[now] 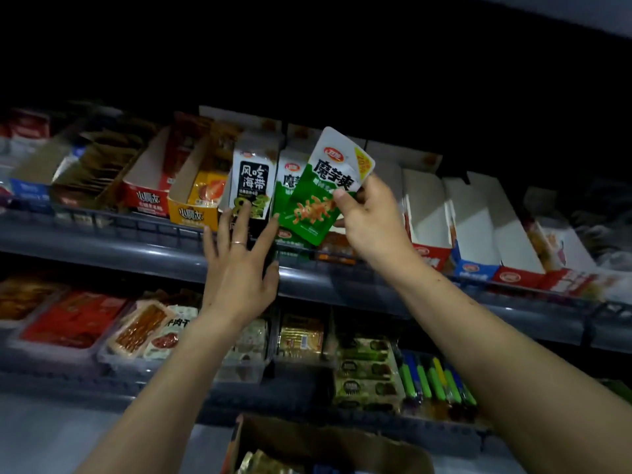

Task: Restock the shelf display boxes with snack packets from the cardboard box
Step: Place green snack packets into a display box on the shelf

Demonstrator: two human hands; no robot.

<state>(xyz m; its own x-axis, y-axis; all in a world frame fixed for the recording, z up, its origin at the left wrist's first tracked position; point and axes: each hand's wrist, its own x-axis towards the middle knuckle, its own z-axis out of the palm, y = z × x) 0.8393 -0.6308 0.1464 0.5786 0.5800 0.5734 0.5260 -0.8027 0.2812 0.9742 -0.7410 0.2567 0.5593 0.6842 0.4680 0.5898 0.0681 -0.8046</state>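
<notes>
right hand [371, 217] pinches a green snack pkt [321, 196] by its edge, held tilted at the upper shelf [307, 282] front edge, over the green display box [290, 186]. left hand [239, 271] spread, fingertips touching pkts — cardboard box [328, 446] at bottom.

Both arms reached up and forward, forearms bare. The left hand [236, 268] was spread flat, back toward the camera, fingers straight and splayed, a thin ring on one finger. The right hand [371, 217] was raised just beside it, a little higher, wrist bent, thumb and curled fingers pinching a green and white packet [319, 196] by its edge. The two hands were near each other, not touching.
</notes>
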